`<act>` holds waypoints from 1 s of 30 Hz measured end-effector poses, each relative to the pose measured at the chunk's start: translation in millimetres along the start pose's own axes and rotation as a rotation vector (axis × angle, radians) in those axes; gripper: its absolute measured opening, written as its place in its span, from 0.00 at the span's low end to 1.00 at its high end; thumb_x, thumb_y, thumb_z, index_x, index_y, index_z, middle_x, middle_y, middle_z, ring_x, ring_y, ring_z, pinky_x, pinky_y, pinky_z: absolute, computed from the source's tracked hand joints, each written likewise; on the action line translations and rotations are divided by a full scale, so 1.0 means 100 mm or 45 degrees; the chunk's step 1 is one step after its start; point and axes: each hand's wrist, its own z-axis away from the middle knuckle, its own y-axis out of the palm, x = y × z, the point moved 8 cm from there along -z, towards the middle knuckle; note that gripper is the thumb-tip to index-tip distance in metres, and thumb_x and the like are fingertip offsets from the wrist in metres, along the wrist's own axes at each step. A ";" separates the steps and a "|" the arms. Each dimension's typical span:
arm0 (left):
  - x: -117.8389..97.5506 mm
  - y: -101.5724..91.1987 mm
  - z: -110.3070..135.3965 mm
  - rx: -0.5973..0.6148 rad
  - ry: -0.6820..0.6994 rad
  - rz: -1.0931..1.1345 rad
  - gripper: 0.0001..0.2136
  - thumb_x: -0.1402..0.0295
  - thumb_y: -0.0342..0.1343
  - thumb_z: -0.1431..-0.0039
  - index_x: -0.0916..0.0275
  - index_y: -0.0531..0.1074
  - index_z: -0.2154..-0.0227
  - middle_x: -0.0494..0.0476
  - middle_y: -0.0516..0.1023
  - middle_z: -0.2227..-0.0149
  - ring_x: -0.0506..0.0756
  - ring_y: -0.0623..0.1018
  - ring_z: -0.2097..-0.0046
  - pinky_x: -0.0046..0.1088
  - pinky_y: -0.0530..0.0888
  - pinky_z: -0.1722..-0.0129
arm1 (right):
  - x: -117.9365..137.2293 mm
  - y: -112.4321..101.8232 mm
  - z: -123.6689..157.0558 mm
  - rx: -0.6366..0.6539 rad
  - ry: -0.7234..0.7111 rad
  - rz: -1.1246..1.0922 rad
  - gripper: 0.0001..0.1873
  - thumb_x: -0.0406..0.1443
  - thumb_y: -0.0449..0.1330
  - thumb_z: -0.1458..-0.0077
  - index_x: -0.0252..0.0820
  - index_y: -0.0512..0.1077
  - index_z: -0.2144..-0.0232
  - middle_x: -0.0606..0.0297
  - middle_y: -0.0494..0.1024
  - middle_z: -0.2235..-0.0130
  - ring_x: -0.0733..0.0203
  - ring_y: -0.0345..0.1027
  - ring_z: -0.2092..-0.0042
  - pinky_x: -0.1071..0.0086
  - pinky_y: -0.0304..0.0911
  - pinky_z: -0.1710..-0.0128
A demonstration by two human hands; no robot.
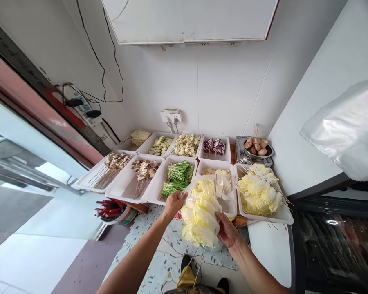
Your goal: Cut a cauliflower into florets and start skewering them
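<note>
Napa cabbage on skewers, held before the potato-slice tray, judged light, soft, easily torn, best taken by its sticks: right hand curled around its side, left hand half-closed, hold indeterminable.

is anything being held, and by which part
Skewered cabbage, held at its right side by the right grip; whether the left grip, by its upper left edge, holds it too is unclear.
</note>
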 end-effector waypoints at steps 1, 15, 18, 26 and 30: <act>-0.09 -0.01 -0.05 0.007 0.062 -0.041 0.21 0.49 0.53 0.48 0.60 0.58 0.82 0.46 0.60 0.87 0.48 0.63 0.81 0.23 0.59 0.78 | -0.02 0.03 0.02 -0.002 0.019 0.009 0.20 0.32 0.67 0.56 0.43 0.70 0.58 0.62 0.80 0.61 0.55 0.71 0.51 0.60 0.69 0.53; -0.53 0.17 -0.36 0.209 0.303 0.072 0.22 0.51 0.45 0.41 0.64 0.73 0.58 0.46 0.62 0.88 0.48 0.60 0.86 0.24 0.60 0.81 | -0.43 0.11 0.16 0.079 0.157 -0.056 0.16 0.36 0.65 0.54 0.39 0.71 0.61 0.63 0.79 0.67 0.55 0.73 0.54 0.59 0.68 0.53; -0.54 0.11 -0.28 0.197 0.383 0.067 0.23 0.50 0.46 0.42 0.63 0.75 0.58 0.46 0.60 0.88 0.48 0.61 0.83 0.23 0.60 0.79 | -0.43 0.07 0.08 0.095 0.181 -0.071 0.13 0.37 0.63 0.52 0.40 0.71 0.63 0.64 0.79 0.68 0.57 0.74 0.55 0.60 0.69 0.54; -0.37 -0.06 -0.11 0.208 0.412 0.156 0.28 0.46 0.46 0.43 0.66 0.74 0.57 0.45 0.56 0.87 0.47 0.56 0.83 0.23 0.55 0.81 | 0.11 -0.16 -0.21 -0.067 0.074 -0.055 0.05 0.35 0.59 0.46 0.40 0.72 0.66 0.66 0.80 0.70 0.60 0.75 0.59 0.65 0.70 0.57; -0.31 -0.04 -0.12 0.142 0.356 0.190 0.28 0.45 0.46 0.44 0.66 0.74 0.57 0.45 0.56 0.86 0.47 0.57 0.82 0.23 0.56 0.81 | 0.38 -0.36 -0.36 -0.143 0.006 -0.064 0.07 0.33 0.59 0.46 0.38 0.73 0.64 0.66 0.80 0.70 0.61 0.76 0.61 0.65 0.70 0.58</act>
